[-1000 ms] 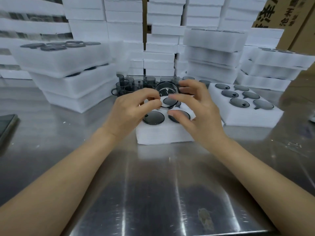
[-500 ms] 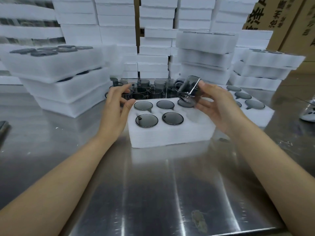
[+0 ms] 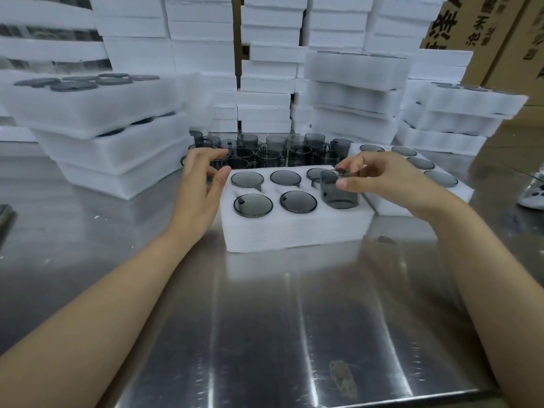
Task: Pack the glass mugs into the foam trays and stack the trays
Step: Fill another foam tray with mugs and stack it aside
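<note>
A white foam tray (image 3: 294, 231) lies on the steel table in front of me, with smoky grey glass mugs sunk into several of its round pockets (image 3: 252, 205). My right hand (image 3: 379, 179) pinches the rim of one more grey mug (image 3: 338, 194), upright and partly lowered into the tray's front right pocket. My left hand (image 3: 203, 184) rests against the tray's left edge, fingers loosely bent and holding nothing. Behind the tray stands a cluster of loose grey mugs (image 3: 265, 151).
A second filled tray (image 3: 412, 198) lies to the right behind my right hand. Stacks of filled trays stand at the left (image 3: 103, 136) and back right (image 3: 353, 92). Tall piles of foam and cardboard boxes (image 3: 485, 30) line the back. A dark object (image 3: 4, 219) sits at the table's left edge.
My right hand turned the mug from tilted in the air to upright and lowered it into the front right pocket. My left hand stayed at the tray's left edge.
</note>
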### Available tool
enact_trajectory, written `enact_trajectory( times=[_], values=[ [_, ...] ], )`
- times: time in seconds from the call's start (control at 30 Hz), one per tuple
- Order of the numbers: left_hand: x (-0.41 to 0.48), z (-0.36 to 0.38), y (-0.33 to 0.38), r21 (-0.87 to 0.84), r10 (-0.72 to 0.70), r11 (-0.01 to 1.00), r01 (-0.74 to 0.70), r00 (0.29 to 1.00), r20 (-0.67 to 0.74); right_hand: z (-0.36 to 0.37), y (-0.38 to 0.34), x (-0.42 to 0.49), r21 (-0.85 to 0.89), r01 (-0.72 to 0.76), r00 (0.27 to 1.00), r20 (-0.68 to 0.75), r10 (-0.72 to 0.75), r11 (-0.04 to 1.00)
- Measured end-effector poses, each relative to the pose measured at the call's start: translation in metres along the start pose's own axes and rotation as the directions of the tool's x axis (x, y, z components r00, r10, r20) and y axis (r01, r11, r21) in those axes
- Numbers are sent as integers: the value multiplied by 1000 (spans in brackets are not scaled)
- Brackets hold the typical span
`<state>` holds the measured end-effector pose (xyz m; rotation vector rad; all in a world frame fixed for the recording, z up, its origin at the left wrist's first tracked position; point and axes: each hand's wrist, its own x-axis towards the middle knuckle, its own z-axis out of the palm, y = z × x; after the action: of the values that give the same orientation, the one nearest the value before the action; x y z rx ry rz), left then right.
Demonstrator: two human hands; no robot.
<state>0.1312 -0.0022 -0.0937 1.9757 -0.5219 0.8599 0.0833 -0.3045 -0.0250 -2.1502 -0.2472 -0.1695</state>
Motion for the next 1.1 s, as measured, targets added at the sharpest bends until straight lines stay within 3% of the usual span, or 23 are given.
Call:
enact_trajectory(
  times=[0.2, 0.33, 0.4, 0.63, 0.73, 0.87, 1.03, 1.1],
  values=[
    [0, 0, 0, -3, 2, 1000, -2, 1000, 7, -3, 4, -2, -128, 104, 992, 82, -94, 986],
    [0, 1, 0, -5, 4, 1000, -3, 1000, 12, 1, 5, -2, -25, 167, 981, 106, -164, 986],
    [0, 1, 0, -6, -3, 1000, 3, 1000, 9, 4, 6, -2, 14, 159, 976, 146, -159, 987],
    [0, 1, 2, -8, -24, 1000, 24, 1000, 11, 2, 13, 0, -174, 184, 929, 352, -114, 967],
    [-1, 0, 2, -6, -29, 1000, 30, 999, 14, 4, 16, 2, -161, 103, 915, 403, -30, 982],
    [-1, 1, 2, -9, -50, 999, 50, 999, 9, 3, 19, 0, -73, 80, 909, 413, -43, 994],
    [-1, 1, 4, 17, -98, 995, 98, 995, -18, 21, 41, 10, 35, -88, 985, 149, 82, 996],
    [-1, 2, 5, 39, -165, 985, 168, 984, -61, 27, 45, 12, 91, -147, 978, 164, 131, 985]
  ],
)
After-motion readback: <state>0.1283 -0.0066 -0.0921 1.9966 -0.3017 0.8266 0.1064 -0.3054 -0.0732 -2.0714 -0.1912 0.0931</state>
